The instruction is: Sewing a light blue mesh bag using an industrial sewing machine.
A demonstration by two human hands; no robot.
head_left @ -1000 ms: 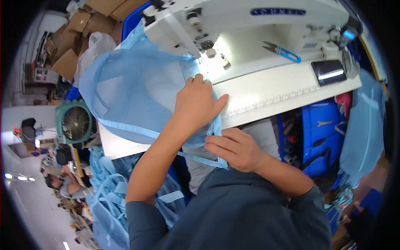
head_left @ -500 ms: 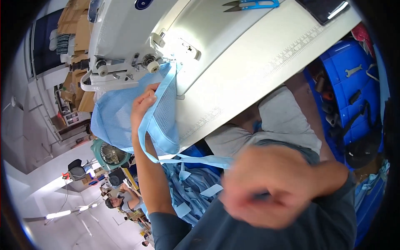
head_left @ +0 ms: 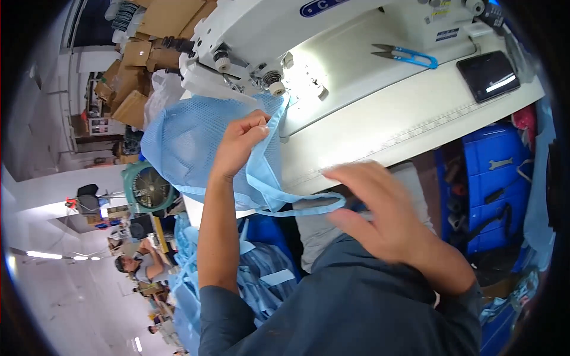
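My left hand (head_left: 242, 142) is closed on the edge of a light blue mesh fabric piece (head_left: 190, 133), which has a plain blue strap (head_left: 270, 169) along its edge. The top of this edge lies by the needle area of a white sewing machine (head_left: 255, 35), where a lamp shines on the bed. From the piece the strap loops out to the right past the table edge. Beside the loop's end, my right hand (head_left: 386, 216) is open, thumb and fingers apart, with nothing visibly gripped.
Blue thread snips (head_left: 415, 57) and a dark phone (head_left: 490, 77) lie on the table (head_left: 368, 133). Light blue fabric pieces (head_left: 267, 270) pile up below its edge. A blue tool rack (head_left: 496, 172) stands right; a green fan (head_left: 148, 187) and a seated person (head_left: 142, 267) are left.
My right hand has moved up toward the table edge and opened; the strap now hangs as a loop near it. The view has shifted, showing more of the table's right.
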